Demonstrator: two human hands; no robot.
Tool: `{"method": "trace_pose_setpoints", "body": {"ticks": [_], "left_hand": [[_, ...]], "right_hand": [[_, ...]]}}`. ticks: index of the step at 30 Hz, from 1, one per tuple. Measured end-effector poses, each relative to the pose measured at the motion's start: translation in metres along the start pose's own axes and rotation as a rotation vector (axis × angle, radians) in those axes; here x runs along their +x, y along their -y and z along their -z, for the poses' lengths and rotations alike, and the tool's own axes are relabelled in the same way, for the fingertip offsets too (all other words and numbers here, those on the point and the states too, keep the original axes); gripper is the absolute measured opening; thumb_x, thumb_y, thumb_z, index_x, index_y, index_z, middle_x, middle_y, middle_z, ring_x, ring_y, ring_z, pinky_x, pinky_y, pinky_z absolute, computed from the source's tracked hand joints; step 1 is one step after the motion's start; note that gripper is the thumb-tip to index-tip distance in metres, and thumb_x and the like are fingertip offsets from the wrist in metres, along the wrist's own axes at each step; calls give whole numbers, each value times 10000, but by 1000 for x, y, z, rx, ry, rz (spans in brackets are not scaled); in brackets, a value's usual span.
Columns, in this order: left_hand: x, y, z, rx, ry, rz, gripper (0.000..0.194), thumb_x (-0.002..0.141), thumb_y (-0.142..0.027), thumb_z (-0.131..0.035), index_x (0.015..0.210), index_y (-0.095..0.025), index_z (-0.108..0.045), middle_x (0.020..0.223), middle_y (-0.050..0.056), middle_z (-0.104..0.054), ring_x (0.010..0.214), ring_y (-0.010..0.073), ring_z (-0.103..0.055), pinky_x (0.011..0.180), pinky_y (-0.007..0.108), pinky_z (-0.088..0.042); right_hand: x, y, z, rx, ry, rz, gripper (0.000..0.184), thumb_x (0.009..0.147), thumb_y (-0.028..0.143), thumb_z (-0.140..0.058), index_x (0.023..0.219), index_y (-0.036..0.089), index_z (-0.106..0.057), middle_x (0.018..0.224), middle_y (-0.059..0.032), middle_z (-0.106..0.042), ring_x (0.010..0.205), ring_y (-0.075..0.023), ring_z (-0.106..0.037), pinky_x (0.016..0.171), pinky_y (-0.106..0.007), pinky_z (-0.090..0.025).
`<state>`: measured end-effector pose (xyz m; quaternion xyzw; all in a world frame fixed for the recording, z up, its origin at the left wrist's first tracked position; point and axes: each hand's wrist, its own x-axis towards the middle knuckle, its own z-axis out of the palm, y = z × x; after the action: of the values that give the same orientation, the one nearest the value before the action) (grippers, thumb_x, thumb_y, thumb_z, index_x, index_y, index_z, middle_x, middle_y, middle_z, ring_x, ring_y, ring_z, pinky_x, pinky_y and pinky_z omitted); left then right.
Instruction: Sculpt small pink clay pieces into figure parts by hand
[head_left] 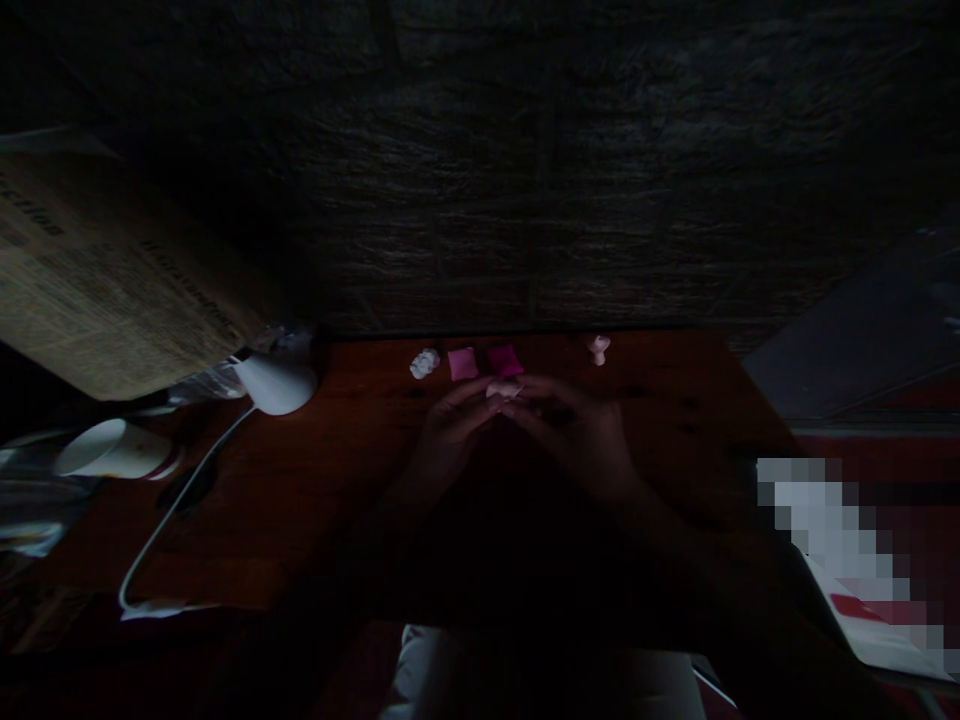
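Both hands meet over the far part of a dim wooden table [345, 430]. Between their fingertips is a small pale pink lump that looks like modelling clay [505, 390]. My left hand [450, 430] pinches it from the left, and my right hand [589, 435] closes on it from the right. Just beyond the fingers lie a light pink square [463, 363] and a magenta square [504, 360]. A crumpled white lump [424, 363] is left of them. Farther right stands a pale pink piece [598, 349] with a wide top and narrower stem. Darkness hides finger detail.
At left are a white cone-shaped object [276, 384] with a white cable [176, 505], a tilted white cup [116, 449] and a large sheet or bag with printed text [112, 270]. A dark brick-patterned wall [480, 200] rises behind the table. A partly pixelated object [840, 540] is at right.
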<state>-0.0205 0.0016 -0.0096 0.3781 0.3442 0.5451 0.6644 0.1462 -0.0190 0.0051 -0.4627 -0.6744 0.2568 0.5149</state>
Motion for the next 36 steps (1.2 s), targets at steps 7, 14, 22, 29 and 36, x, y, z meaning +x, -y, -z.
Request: {"method": "trace_pose_setpoints", "body": {"ticks": [7, 14, 22, 29, 36], "left_hand": [[-2, 7, 6, 96, -65, -53, 331, 697, -225, -893, 1014, -213, -798, 985, 41, -808, 907, 172, -730, 886, 297, -513], [-2, 1, 0, 14, -97, -30, 362, 695, -220, -882, 1042, -251, -783, 951, 3, -792, 839, 143, -703, 788, 264, -507], [-1, -1, 2, 35, -100, 15, 175, 727, -307, -859, 877, -226, -821, 916, 17, -774, 749, 113, -641, 667, 221, -474], [-3, -2, 2, 96, -57, -23, 193, 717, -318, -877, 885, -238, -829, 888, 14, -778, 767, 127, -647, 690, 240, -463], [-3, 4, 8, 176, -67, -72, 195, 741, -315, -865, 921, -246, -836, 880, 13, -791, 730, 122, -637, 680, 247, -443]], "right_hand": [[-3, 0, -8, 147, -4, -110, 195, 865, 277, -780, 1060, 280, -792, 1009, -6, -829, 813, -206, -800, 732, -307, -648], [2, -3, 0, 94, 72, 6, 275, 859, 224, -782, 1125, 292, -772, 1045, -2, -824, 866, -197, -795, 774, -307, -637], [5, -4, 5, -94, 62, 157, 259, 904, 161, -719, 1119, 297, -769, 1026, 7, -824, 782, -173, -782, 720, -272, -619], [4, -4, 3, -100, 46, 220, 240, 906, 130, -713, 1090, 272, -775, 995, 1, -821, 766, -159, -763, 675, -247, -585], [3, -2, 3, -57, 31, 126, 171, 893, 152, -737, 1032, 243, -781, 913, 3, -820, 708, -151, -757, 653, -238, -577]]}}
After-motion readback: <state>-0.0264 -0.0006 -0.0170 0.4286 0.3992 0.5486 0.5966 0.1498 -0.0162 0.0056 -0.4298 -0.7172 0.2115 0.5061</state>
